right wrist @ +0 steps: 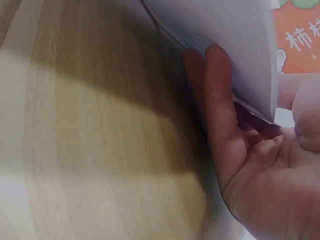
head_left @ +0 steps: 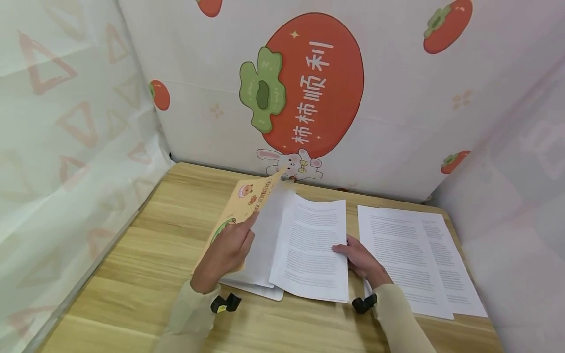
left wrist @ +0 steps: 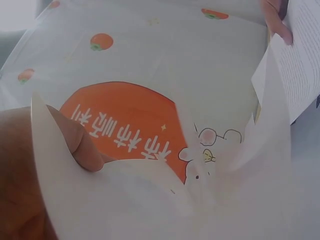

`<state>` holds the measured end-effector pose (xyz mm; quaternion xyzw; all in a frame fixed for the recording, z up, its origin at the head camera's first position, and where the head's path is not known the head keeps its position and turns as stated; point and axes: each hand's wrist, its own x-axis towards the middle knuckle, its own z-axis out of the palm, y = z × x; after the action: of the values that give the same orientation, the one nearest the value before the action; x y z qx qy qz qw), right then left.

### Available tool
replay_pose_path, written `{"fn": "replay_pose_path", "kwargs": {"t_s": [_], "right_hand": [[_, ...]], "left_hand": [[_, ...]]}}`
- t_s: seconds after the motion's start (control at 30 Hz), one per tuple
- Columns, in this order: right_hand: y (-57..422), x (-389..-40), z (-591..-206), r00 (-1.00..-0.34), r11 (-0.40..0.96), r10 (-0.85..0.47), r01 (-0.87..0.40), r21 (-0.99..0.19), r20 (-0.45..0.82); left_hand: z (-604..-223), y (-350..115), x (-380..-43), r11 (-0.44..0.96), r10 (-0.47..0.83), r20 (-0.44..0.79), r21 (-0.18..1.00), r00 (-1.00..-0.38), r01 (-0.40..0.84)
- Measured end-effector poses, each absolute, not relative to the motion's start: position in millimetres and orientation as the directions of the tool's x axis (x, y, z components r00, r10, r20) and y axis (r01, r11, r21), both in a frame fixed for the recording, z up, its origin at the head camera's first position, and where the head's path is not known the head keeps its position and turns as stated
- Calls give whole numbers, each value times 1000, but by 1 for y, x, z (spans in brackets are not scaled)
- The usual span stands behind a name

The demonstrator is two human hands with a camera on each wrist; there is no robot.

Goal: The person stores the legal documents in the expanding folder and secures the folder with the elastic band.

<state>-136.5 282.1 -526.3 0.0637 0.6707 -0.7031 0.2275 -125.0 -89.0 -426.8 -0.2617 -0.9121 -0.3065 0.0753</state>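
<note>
near the far edge of the tabletop (head_left: 145, 245), the left hand (head_left: 227, 247) pinches a pale-orange, cartoon-printed folder cover (head_left: 242, 202); the right hand (head_left: 363, 261) pinches white, text-filled paper (head_left: 314, 245).

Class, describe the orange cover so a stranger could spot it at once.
Start at the wooden table below the big persimmon picture. Left of the printed pages, the left hand holds the orange cover at a slant. Its colour and cartoon drawings set it apart from those white pages.
</note>
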Motion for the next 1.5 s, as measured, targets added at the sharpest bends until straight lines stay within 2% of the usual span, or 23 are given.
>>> {"fn": "replay_pose_path", "kwargs": {"t_s": [0.27, 0.53, 0.9, 1.1, 1.3, 1.5], "right_hand": [[279, -133, -523, -904, -118, -243, 387, -914, -351], [269, -128, -524, -923, -143, -217, 351, -925, -317], [238, -127, -521, -927, -80, -217, 329, -941, -305], [222, -129, -520, -942, 1, -122, 316, -949, -314], [204, -129, -519, -974, 170, 24, 226, -959, -225], [190, -129, -519, -986, 213, 95, 154, -965, -136]], "left_hand": [[-428, -87, -126, 674, 435, 308, 512, -846, 533], [-429, -86, -125, 668, 436, 321, 510, -841, 541], [-429, -83, -124, 686, 425, 324, 494, -845, 534], [-429, -82, -124, 681, 428, 338, 490, -839, 544], [-430, -82, -124, 687, 426, 337, 484, -840, 542], [-430, -82, -125, 675, 431, 342, 492, -835, 550]]}}
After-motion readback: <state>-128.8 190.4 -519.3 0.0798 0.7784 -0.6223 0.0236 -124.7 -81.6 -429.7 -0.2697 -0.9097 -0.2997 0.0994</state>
